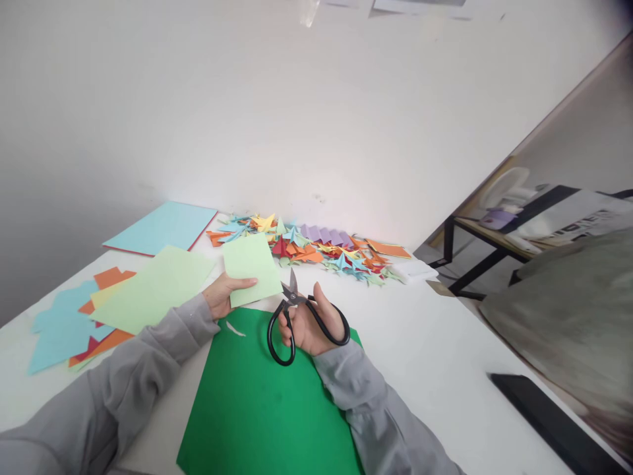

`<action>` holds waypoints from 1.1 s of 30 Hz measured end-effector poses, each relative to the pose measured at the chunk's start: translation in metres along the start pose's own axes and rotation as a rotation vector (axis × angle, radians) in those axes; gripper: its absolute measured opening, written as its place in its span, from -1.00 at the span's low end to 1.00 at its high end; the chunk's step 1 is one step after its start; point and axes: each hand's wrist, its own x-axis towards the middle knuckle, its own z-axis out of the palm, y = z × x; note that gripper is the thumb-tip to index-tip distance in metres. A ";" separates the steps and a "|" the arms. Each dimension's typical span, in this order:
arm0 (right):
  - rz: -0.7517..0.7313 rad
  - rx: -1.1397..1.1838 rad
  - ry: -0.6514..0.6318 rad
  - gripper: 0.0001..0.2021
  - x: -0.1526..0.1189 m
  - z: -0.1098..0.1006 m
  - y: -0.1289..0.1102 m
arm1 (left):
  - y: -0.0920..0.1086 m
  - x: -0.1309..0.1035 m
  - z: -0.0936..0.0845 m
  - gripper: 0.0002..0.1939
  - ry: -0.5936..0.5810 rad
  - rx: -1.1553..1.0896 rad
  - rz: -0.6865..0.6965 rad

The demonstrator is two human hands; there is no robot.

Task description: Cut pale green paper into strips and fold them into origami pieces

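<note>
Pale green paper piece (252, 267) being pinched by left hand (221, 295), thumb on top, just past far edge of dark green sheet (267, 396). Black-handled scissors (293, 299) being gripped in right hand (309, 324), blades being kept spread right by paper's edge; can't tell if it's being touched. White scrap (236, 329) being held up by green sheet. Colorful cut-paper pile (301, 247) being spread along wall side, bigger light green sheet (153, 290) being propped on loose colored papers (64, 320) at left.

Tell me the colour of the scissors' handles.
Black, both handle loops; they show best in the head view.
</note>
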 end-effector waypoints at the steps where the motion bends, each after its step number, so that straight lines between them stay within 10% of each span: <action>1: 0.005 0.000 0.000 -0.44 0.000 0.000 0.000 | 0.002 0.000 -0.001 -0.65 -0.002 -0.036 -0.018; 33: 0.054 -0.083 0.078 -0.41 0.004 0.001 0.006 | -0.001 0.006 -0.003 -0.61 0.096 -0.006 0.001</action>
